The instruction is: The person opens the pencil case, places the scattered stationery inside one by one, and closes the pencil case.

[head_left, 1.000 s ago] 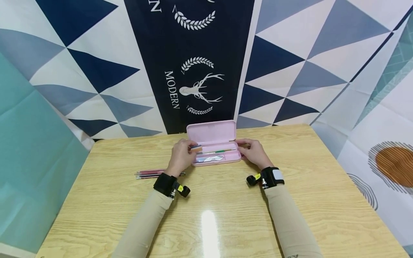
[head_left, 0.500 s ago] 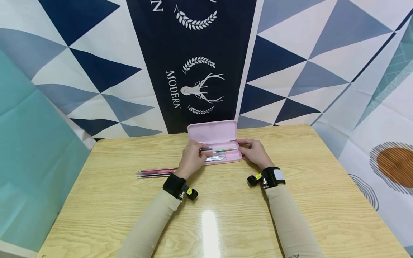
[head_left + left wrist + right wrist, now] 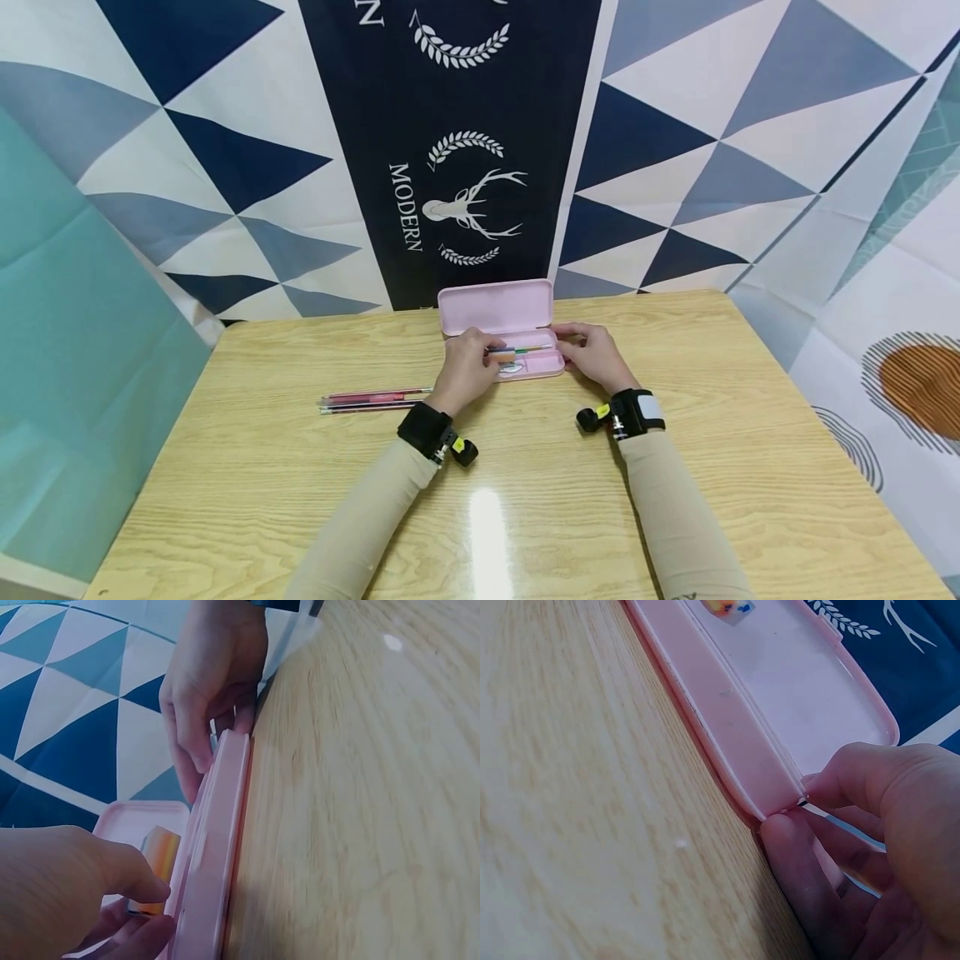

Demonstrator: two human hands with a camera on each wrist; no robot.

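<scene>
Block slip risk: the orange block (image 3: 164, 856), probably an eraser, sat in a fingertip pinch; a loose or off-centre grip could have dropped it crooked into the pink pencil case (image 3: 553, 364).
Contents risk: if let go on top of the green pencil (image 3: 531, 349) or the clear, silvery item (image 3: 512, 368), it might have ended up propped too high for the lid (image 3: 495, 307) to close flat.
Case skid risk: a bump could have slid the case across the smooth-looking table (image 3: 540, 500) if the bracing end came free.
Block look: small, boxy, pale at one end, orange grading to yellow along one face, bluish on another side; any print too small to read.
Block place: over the open tray, around its middle; couldn't tell if it touched the bottom.
Left hand (image 3: 465, 371): thumb and fingers clamped on the block, back of the hand covering the tray's left part.
Right hand (image 3: 592, 354): bent thumb and fingers gripped the case's right end, near the hinge side; well clear of the other hand.
Lid pose: tilted up behind the tray, plain pink inside.
Loose pens (image 3: 367, 402): lay bunched on the table, left of the case, roughly parallel, red and dark ones among them.
</scene>
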